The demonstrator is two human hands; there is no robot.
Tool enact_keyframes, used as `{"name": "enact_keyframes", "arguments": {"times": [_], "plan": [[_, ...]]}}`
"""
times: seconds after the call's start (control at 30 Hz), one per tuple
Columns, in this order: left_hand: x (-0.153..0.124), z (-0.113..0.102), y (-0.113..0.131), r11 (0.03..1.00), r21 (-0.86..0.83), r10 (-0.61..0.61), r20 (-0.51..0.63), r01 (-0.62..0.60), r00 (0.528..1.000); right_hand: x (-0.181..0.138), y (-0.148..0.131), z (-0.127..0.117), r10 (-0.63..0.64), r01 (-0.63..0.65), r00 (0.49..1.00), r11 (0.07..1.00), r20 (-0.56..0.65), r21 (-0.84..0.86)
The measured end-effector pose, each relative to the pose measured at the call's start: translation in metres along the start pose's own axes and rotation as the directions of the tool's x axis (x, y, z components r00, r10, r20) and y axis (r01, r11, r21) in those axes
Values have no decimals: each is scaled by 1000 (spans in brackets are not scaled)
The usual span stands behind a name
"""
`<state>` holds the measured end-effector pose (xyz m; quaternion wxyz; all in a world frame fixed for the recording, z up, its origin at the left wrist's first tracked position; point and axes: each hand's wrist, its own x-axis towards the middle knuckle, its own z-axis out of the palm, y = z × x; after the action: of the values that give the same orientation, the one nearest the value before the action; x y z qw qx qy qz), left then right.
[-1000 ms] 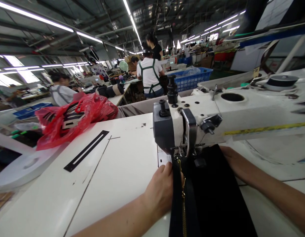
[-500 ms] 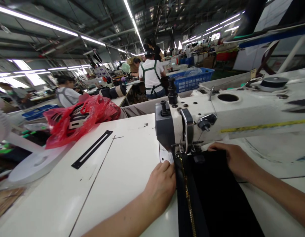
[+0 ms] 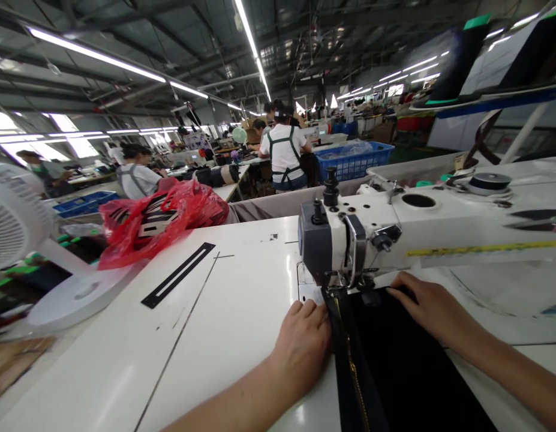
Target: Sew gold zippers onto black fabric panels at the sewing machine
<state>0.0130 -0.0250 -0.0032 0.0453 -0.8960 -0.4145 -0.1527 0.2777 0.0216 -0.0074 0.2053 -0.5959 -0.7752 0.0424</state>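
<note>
A piece of black fabric (image 3: pixel 394 366) with a gold-toothed zipper (image 3: pixel 353 367) lies under the presser foot of a white sewing machine (image 3: pixel 421 222). My left hand (image 3: pixel 304 339) is closed at the fabric's left edge, just in front of the needle area, with its fingers curled on the border. On the other side, my right hand (image 3: pixel 424 303) pinches the upper right edge of the fabric between thumb and fingers. The fabric hangs toward me, and its lower end runs out of view.
A black slotted strip (image 3: pixel 179 275) lies on the white table (image 3: pixel 233 312). A red plastic bag (image 3: pixel 188 210) and a white fan (image 3: pixel 21 228) stand left. Behind the machine are a blue basket (image 3: pixel 354 159) and a person in a white shirt (image 3: pixel 284 150).
My view has turned slightly, so the machine and table sit further right and lower. My right hand has shifted on the fabric's edge, its thumb now showing. My left hand stays at its edge.
</note>
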Motion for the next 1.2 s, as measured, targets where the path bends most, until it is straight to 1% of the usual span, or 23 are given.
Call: {"name": "enact_keyframes", "arguments": {"times": [0.07, 0.1, 0.13, 0.17, 0.2, 0.23, 0.27, 0.33, 0.4, 0.43, 0.53, 0.6, 0.67, 0.73, 0.87, 0.93, 1.2], "plan": [[-1, 1, 2, 999, -32, -39, -27, 38, 999, 0, -9, 0, -116, 97, 989, 978, -96, -185], [-1, 2, 3, 997, -53, -62, -36, 60, 997, -2, -17, -1, -199, 155, 968, 953, -154, -262], [-2, 3, 3, 994, -76, -83, -45, 80, 996, -6, -27, 0, -284, 214, 936, 928, -209, -304], [-2, 5, 3, 990, -100, -100, -52, 95, 994, -10, -38, 1, -352, 272, 902, 913, -249, -303], [-3, 6, 3, 987, -124, -111, -60, 103, 992, -15, -49, 4, -397, 331, 877, 908, -270, -257], [-4, 8, 3, 983, -148, -120, -70, 109, 990, -20, -59, 9, -420, 379, 865, 906, -276, -189], [-4, 9, 2, 979, -167, -134, -87, 119, 987, -25, -68, 14, -439, 420, 861, 899, -258, -127], [-5, 11, -1, 970, -194, -174, -143, 145, 974, -31, -78, 25, -471, 468, 855, 881, -219, -68], [-5, 11, -4, 966, -218, -183, -200, 138, 963, -33, -80, 33, -495, 489, 849, 869, -186, -77], [-5, 11, -5, 968, -225, -160, -222, 109, 962, -33, -79, 35, -498, 491, 849, 867, -176, -86], [-4, 11, -9, 979, -197, -7, -265, -47, 964, -31, -77, 34, -508, 497, 847, 861, -155, -104], [-3, 12, -11, 977, -164, 85, -290, -137, 953, -30, -77, 31, -514, 502, 846, 857, -143, -115], [-3, 12, -13, 969, -145, 151, -291, -200, 945, -30, -78, 30, -515, 502, 848, 857, -129, -119], [-1, 12, -15, 960, -118, 215, -269, -254, 939, -30, -78, 30, -509, 498, 852, 860, -120, -112], [2, 9, -18, 941, -41, 318, -235, -337, 918, -30, -76, 31, -520, 511, 848, 853, -97, -108], [3, 8, -19, 937, -35, 330, -234, -347, 915, -29, -75, 30, -528, 520, 844, 848, -90, -104], [3, 11, -16, 950, -104, 262, -241, -293, 935, -27, -75, 30, -545, 536, 827, 838, -136, -99]]}}
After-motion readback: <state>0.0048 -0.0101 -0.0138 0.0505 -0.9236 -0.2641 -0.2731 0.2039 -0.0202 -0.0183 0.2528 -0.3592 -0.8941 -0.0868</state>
